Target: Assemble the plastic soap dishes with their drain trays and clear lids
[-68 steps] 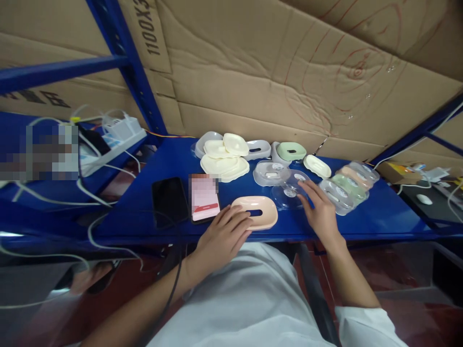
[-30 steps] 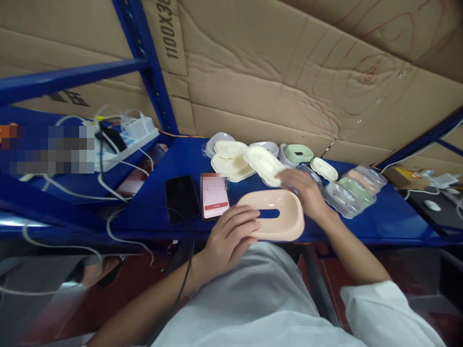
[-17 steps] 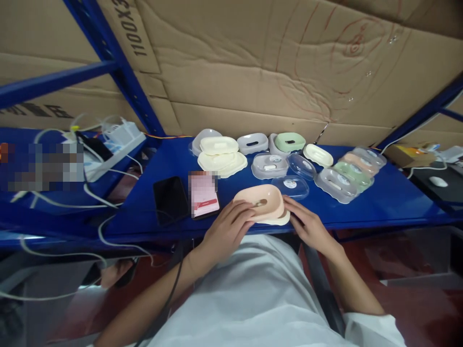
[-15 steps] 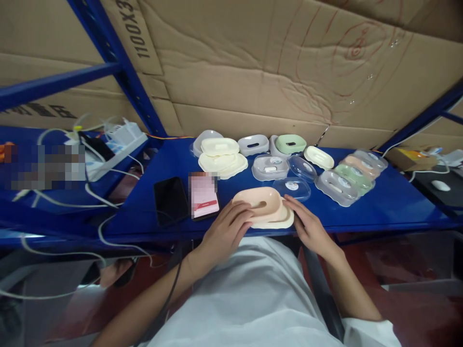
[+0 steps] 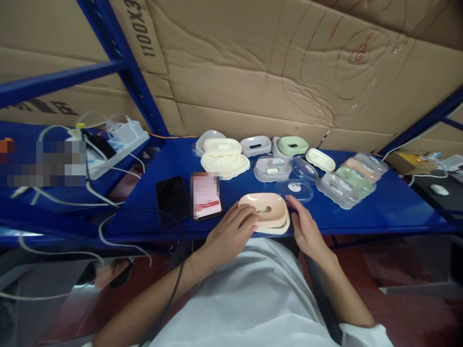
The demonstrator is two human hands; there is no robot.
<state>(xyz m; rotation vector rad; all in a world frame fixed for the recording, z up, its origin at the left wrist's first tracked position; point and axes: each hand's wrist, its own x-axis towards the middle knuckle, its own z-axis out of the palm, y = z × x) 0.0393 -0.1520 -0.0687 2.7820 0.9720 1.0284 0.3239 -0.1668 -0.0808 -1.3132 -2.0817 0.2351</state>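
Note:
A peach-pink soap dish (image 5: 277, 214) with a slot in its floor sits over a cream base (image 5: 277, 230) at the table's front edge. The base shows below and to the right of it. My left hand (image 5: 229, 231) grips the dish's left side, its fingers reaching over the rim to the slot. My right hand (image 5: 306, 229) rests by the right end with fingers stretched out; the index fingertip is close to the rim, and I cannot tell whether it touches. Just behind lies a clear lid (image 5: 302, 192) with a round sticker.
Behind are cream trays (image 5: 224, 164), a grey dish (image 5: 255, 146), a green dish (image 5: 292, 145) and a lidded grey soap box (image 5: 271, 168). Several lidded boxes (image 5: 340, 192) overlap at right. Left of my hands lie a black phone (image 5: 172, 200) and a lit phone (image 5: 206, 207). Cables run left.
The pink dish has shifted right and slightly toward me, covering more of the cream base. My left hand moved with it, and my right hand's fingers have come off the base's right edge.

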